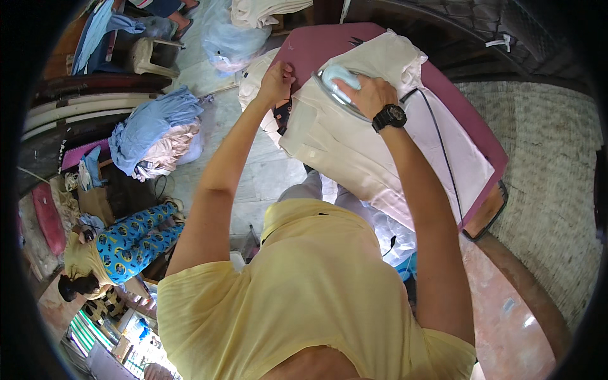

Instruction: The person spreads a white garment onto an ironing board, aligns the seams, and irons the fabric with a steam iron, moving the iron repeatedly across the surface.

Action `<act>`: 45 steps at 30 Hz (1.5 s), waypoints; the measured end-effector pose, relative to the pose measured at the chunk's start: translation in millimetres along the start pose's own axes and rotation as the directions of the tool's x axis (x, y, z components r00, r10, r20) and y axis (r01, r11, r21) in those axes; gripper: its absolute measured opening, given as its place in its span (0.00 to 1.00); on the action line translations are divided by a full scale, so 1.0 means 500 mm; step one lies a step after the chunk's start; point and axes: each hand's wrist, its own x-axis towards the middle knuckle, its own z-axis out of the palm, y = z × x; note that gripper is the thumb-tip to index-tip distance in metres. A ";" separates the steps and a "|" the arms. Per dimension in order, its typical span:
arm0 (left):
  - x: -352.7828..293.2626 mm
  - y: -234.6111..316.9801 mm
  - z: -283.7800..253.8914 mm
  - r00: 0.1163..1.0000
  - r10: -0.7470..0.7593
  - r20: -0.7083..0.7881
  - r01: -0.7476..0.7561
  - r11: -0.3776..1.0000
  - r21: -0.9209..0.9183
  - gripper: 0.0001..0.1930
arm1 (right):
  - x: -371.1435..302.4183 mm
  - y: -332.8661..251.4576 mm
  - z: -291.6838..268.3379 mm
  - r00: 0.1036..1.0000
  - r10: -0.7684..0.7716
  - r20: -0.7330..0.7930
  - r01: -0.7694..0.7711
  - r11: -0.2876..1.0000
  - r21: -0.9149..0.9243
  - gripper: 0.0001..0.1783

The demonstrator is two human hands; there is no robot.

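My right hand (372, 98), with a black watch on its wrist, grips a pale blue clothes iron (334, 81). The iron rests on a cream garment (329, 139) spread over a maroon ironing board (316, 44). A dark cord (437, 133) trails from near my right wrist down the board's right side. My left hand (277, 84) is at the board's left edge, its fingers curled closed. Whether cloth is pinched in them I cannot make out. Part of the cream cloth hangs over that edge, beside a dark patterned item (283, 115).
On the left, blue and pale clothes lie in a heap (158, 130). A bagged bundle (234, 41) stands beyond the board, with a beige plastic stool (155, 57) farther left. One person (120, 250) is at the lower left; another's feet (183, 28) show at the top.
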 end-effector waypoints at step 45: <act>-0.163 0.071 0.048 0.910 -0.231 -0.344 0.226 0.973 -0.054 0.15 | 0.063 -0.062 0.012 0.985 0.101 0.143 -0.110 0.992 0.055 0.46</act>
